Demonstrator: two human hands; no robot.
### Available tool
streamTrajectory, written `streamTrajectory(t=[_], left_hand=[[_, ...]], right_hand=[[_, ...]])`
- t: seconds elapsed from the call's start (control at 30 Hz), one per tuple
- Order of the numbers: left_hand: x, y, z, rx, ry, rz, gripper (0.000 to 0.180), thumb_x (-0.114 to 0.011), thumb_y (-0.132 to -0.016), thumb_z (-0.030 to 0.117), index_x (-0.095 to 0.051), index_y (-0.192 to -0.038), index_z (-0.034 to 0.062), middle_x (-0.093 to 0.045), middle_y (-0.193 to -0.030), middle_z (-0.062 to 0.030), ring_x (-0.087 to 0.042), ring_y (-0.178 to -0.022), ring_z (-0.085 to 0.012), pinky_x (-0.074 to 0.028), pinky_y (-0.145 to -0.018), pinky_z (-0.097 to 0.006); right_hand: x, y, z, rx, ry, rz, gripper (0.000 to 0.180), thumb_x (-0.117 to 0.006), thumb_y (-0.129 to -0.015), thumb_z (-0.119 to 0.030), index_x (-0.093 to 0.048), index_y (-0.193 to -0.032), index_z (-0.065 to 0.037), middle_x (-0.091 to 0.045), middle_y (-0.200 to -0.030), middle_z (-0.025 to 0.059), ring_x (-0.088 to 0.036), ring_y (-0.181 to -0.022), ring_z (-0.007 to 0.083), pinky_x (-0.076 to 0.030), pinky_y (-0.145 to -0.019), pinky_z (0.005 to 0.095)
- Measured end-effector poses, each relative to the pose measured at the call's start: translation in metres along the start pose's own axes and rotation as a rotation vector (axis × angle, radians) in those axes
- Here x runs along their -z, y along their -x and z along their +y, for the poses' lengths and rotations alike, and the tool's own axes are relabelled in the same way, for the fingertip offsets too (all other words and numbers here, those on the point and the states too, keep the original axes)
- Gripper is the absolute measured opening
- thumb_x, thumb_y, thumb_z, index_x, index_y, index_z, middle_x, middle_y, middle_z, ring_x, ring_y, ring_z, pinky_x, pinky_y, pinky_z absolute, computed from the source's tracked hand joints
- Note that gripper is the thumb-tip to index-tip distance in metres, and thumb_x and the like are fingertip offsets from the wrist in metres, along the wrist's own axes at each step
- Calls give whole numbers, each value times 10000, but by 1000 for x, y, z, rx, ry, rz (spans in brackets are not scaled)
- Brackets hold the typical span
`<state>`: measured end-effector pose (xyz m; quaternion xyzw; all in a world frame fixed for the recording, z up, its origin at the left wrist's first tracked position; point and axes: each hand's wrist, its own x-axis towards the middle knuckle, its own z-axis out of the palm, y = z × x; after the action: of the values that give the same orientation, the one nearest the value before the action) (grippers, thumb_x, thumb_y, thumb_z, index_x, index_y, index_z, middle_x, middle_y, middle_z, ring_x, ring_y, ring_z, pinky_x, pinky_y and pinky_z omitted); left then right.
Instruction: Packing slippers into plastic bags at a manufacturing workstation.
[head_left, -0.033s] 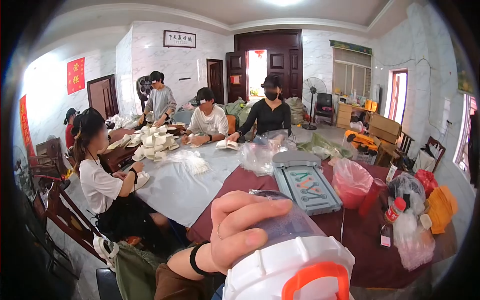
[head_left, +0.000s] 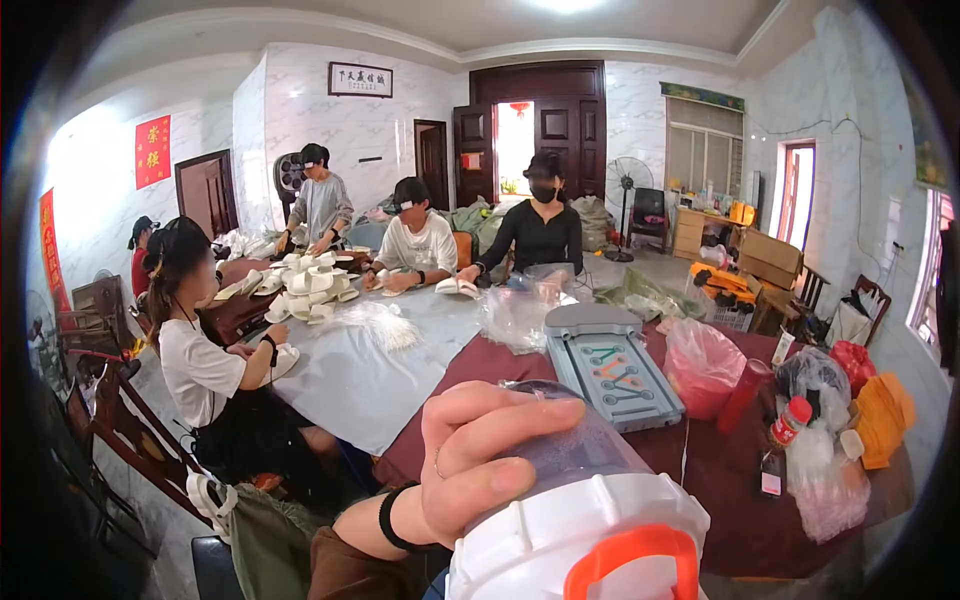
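My left hand (head_left: 470, 455), with a black band on the wrist, is raised close to the camera and grips a clear plastic bottle (head_left: 585, 450). The fingers wrap around the bottle's transparent body from the left. The bottle has a wide white lid (head_left: 540, 545) with an orange loop handle (head_left: 630, 565) that points toward me at the bottom edge. My right hand is out of view.
Behind the bottle, a grey tool case (head_left: 610, 365) lies open on the maroon tablecloth (head_left: 470, 365), with a pink bag (head_left: 700, 365) and a red-capped bottle (head_left: 782, 440) to its right. Several people sit around the light table (head_left: 350, 385) handling white pieces (head_left: 310, 285). A wooden chair (head_left: 110, 420) stands on the left.
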<state>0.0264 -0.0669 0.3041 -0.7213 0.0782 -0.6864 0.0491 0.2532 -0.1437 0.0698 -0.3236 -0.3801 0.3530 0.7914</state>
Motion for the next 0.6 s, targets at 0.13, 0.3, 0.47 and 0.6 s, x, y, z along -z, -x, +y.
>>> streamTrajectory(t=[0.13, 0.3, 0.47, 0.6], left_hand=[[1, -8, 1, -35, -37, -5, 574, -728, -853, 297, -429, -1317, 142, -639, -1242, -236, -543, -974, -291, -486, -808, -366], [5, -18, 4, -51, -43, -20, 567, -738, -848, 296, -439, -1307, 148, -637, -1250, -227, -541, -971, -288, -483, -808, -361], [5, -24, 7, -56, -59, -39, 589, -752, -837, 299, -438, -1313, 153, -637, -1254, -222, -540, -980, -286, -474, -830, -361], [5, -25, 8, -56, -73, -38, 593, -757, -831, 295, -441, -1313, 157, -638, -1257, -216, -542, -989, -284, -464, -851, -364]], right_hand=[[1, 1, 0, -3, 117, -21, 346, -452, -1071, -359, -575, -1091, -37, -505, -920, 16, -443, -827, 124, -381, -777, 271], [0, 3, -4, 4, 118, -19, 330, -461, -1066, -349, -578, -1082, -41, -499, -911, 11, -441, -822, 122, -375, -767, 269], [1, 2, 0, -27, -31, 3, 291, -477, -1054, -314, -583, -1083, -45, -503, -935, 14, -446, -848, 125, -377, -785, 275], [1, 1, 2, -6, -25, -1, 270, -482, -1050, -288, -587, -1086, -42, -505, -950, 14, -450, -862, 128, -378, -805, 275]])
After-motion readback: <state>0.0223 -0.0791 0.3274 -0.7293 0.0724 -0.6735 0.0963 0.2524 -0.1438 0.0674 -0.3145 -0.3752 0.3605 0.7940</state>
